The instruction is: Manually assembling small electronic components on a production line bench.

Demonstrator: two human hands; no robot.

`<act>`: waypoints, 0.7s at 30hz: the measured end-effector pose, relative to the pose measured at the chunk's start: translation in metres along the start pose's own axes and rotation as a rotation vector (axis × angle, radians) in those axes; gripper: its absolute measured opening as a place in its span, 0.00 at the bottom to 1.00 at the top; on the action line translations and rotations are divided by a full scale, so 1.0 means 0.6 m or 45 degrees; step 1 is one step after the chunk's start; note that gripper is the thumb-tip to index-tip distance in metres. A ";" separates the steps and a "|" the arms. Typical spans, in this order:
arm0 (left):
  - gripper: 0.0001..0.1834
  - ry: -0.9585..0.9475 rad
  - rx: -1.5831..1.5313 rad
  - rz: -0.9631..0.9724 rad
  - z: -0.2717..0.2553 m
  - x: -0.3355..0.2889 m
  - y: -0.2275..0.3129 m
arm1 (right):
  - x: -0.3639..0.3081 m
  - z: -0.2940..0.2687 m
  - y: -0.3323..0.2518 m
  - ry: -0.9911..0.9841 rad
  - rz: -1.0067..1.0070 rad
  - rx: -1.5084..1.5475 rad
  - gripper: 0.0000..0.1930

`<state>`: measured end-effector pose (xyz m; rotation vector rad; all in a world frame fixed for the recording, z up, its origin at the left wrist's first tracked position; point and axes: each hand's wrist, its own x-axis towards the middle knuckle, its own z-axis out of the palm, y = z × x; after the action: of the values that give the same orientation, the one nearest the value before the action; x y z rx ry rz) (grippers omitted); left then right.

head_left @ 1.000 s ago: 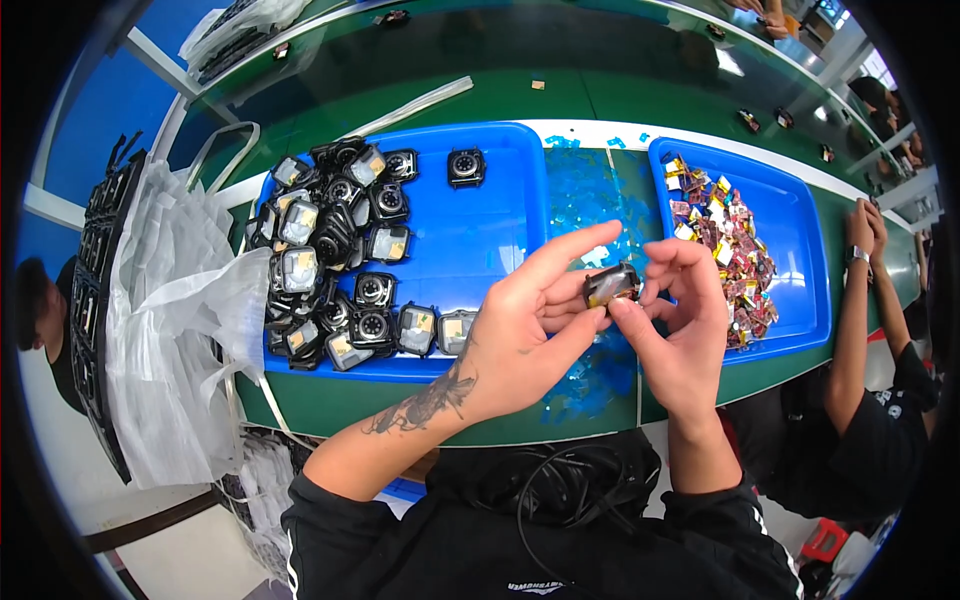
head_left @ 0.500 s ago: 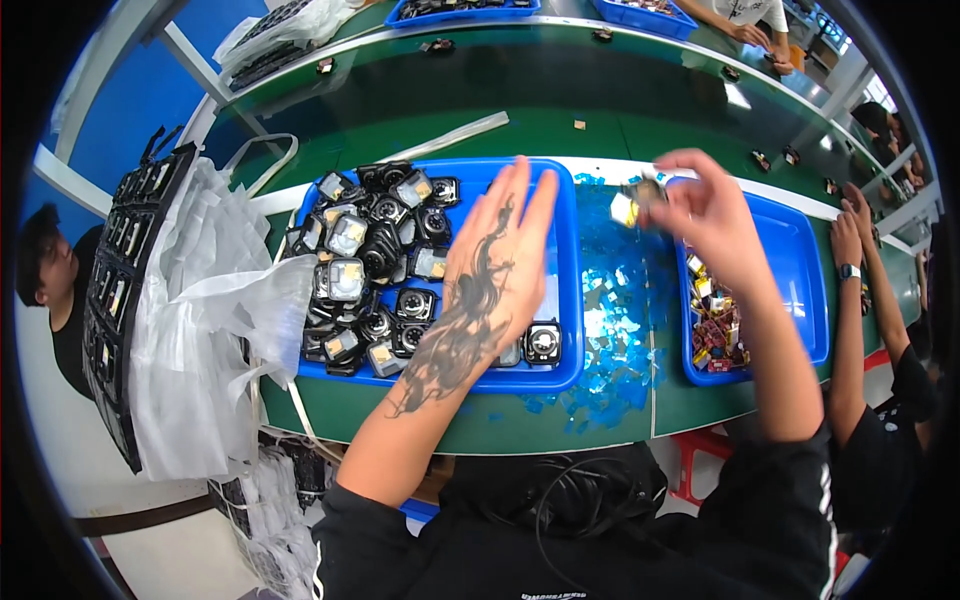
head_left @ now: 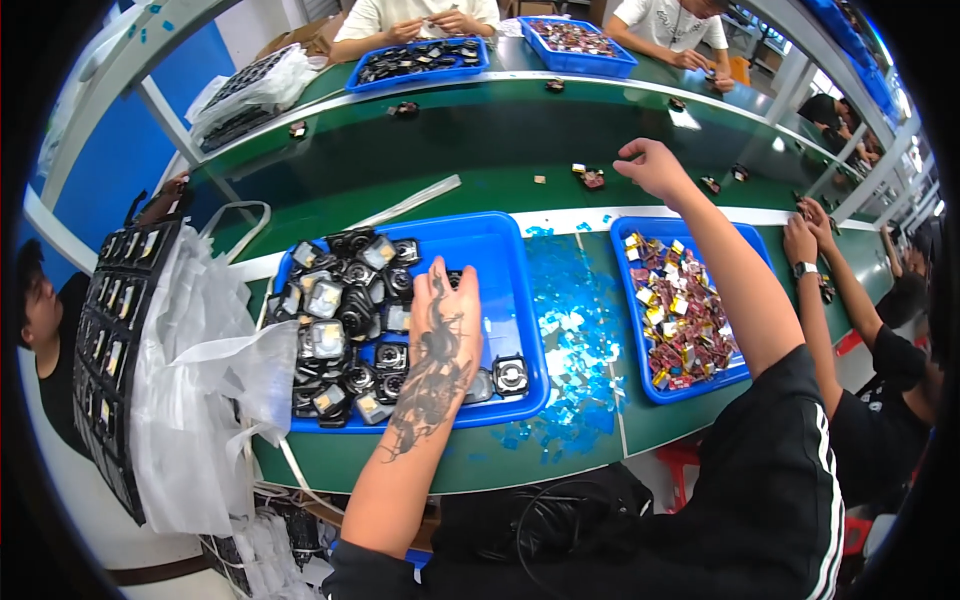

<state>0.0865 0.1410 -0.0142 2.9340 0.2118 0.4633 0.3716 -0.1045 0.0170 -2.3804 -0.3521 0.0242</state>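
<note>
My left hand (head_left: 440, 330) reaches down into the left blue tray (head_left: 535, 330), palm down, fingers curled around a black watch case (head_left: 455, 280); its back hides most of that piece. Beside it lies a heap of black watch cases (head_left: 325, 340) with square glass faces. One more case (head_left: 510, 375) lies face up in the tray's near right corner. My right hand (head_left: 655, 170) is stretched over the green belt, thumb and fingers apart with nothing between them. Just left of its fingertips, a small red circuit board with a pale part (head_left: 590, 178) lies on the belt.
A second blue tray (head_left: 755, 245) holds small red boards with yellow and white parts. Blue film scraps (head_left: 570, 370) litter the table between the trays. Stacked black trays with white sheets (head_left: 170, 370) stand at left. Co-workers sit across and at right, one with a watch on the wrist (head_left: 805, 268).
My right hand has moved forward over the belt and let go of the small board. My left hand has lowered, its stretched fingers now curled into the tray. The view has shifted.
</note>
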 end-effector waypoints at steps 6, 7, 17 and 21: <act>0.17 -0.001 -0.305 -0.118 -0.016 0.007 0.008 | -0.148 -0.083 -0.020 -0.412 -0.413 -0.426 0.08; 0.13 0.113 -0.358 -0.096 -0.008 0.007 0.003 | -0.169 -0.081 -0.020 -0.443 -0.378 -0.418 0.08; 0.13 -0.333 -2.504 -0.568 -0.052 0.010 0.012 | -0.208 -0.040 -0.013 -0.181 -0.299 -0.284 0.11; 0.11 -0.245 -2.246 -0.596 -0.045 0.002 0.014 | -0.202 -0.022 -0.009 -0.030 -0.389 -0.322 0.10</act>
<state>0.0802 0.1364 0.0128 1.1284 0.2471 0.1062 0.2552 -0.1409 0.0205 -2.5480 -0.7660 -0.1416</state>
